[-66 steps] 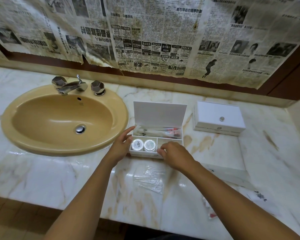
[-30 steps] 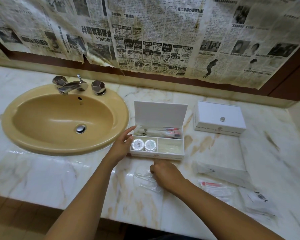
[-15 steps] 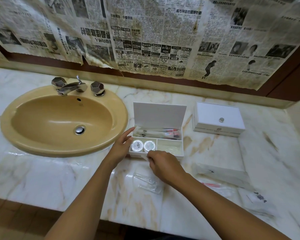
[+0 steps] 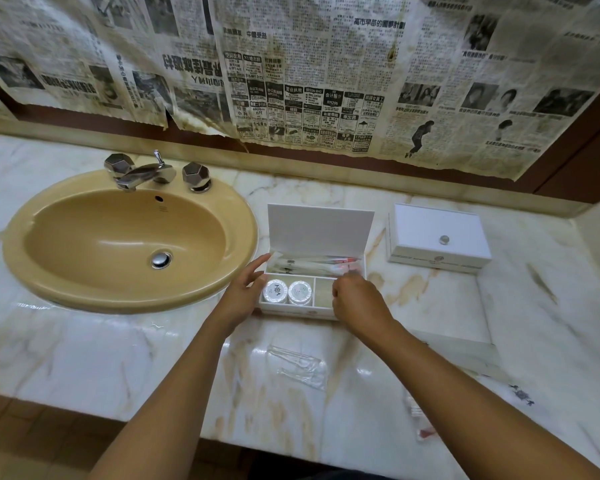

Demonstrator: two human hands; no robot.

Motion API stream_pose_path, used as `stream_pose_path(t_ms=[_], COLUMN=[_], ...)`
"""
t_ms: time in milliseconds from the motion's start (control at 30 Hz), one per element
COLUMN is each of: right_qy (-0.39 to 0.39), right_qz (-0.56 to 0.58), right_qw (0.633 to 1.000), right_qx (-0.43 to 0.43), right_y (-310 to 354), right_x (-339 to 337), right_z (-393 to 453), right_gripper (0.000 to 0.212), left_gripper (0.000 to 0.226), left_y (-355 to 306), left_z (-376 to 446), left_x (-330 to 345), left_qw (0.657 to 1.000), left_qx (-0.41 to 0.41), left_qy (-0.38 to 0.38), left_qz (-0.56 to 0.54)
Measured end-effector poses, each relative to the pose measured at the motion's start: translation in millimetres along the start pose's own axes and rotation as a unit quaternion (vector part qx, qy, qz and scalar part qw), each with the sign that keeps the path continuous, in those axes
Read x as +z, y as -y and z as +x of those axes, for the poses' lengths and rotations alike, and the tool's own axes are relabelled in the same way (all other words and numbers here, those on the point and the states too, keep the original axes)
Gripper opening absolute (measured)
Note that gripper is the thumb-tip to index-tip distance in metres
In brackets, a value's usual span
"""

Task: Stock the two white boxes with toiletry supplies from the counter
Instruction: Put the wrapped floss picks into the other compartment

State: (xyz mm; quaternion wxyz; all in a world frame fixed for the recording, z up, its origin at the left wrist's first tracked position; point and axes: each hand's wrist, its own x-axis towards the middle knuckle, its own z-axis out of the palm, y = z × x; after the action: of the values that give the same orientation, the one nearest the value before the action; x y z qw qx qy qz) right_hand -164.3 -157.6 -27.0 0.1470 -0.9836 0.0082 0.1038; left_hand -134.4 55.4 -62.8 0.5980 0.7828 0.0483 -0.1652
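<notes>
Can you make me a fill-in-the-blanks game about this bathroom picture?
1. The open white box has two round tins in its front ____ compartment.
2. The closed white box sits to the ____ of the open one.
3. The left hand rests against the open box's ____ side.
4. The sink is coloured ____.

Missing words: left; right; left; yellow

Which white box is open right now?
The white box nearer the sink, between the two hands: its lid stands upright and packets show inside. The other white box, further right, has its lid shut flat.
</notes>
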Motion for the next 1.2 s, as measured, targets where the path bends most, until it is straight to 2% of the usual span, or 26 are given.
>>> stream_pose_path(t_ms=[167,367,533,600,667,733,800,900,1033,1200], right_qy=[0.031,-0.008,0.049,0.009,-0.082,-0.156,-0.191,-0.129,0.033,0.109], right_qz=[0.028,0.024,0.025,0.019,0.037,0.072,0.096,0.082,0.006,-0.053], right_qw=[0.999,0.999,0.998,0.999,0.994,0.977,0.960,0.964,0.979,0.976], right_qx=[0.013,-0.022,-0.010,-0.026,-0.064,-0.125,-0.179,-0.219,-0.201,-0.183], right_y=[-1,2,2,3,5,9,16,26,30,32], right_x=[6,3,9,11,13,15,21,30,42,55], right_z=[-1,-6,-8,-9,-10,-13,-19,-28,-35,-43], right_gripper=[0.020,0.037,0.053,0.050,0.039,0.025,0.016,0.012,0.032,0.029], left_gripper=[0.038,0.039,0.039,0.039,0.040,0.039,0.039,0.038,0.038,0.038], left_y=[-1,-2,0,1,1,1,2,2,2,3], left_z=[-1,-1,0,0,0,0,0,1,0,0], left_x=[-1,0,0,-1,0,0,0,1,1,0], left_qw=[1.000,1.000,1.000,1.000,1.000,1.000,1.000,1.000,1.000,1.000], left_qx=[-0.005,-0.004,-0.003,-0.002,0.001,0.003,0.005,0.005,0.005,0.002], left_qy=[0.000,-0.001,-0.003,-0.002,0.000,-0.001,-0.002,-0.006,-0.004,-0.002], left_qz=[0.002,0.004,0.004,0.004,0.004,0.002,0.002,0.001,0.009,0.008])
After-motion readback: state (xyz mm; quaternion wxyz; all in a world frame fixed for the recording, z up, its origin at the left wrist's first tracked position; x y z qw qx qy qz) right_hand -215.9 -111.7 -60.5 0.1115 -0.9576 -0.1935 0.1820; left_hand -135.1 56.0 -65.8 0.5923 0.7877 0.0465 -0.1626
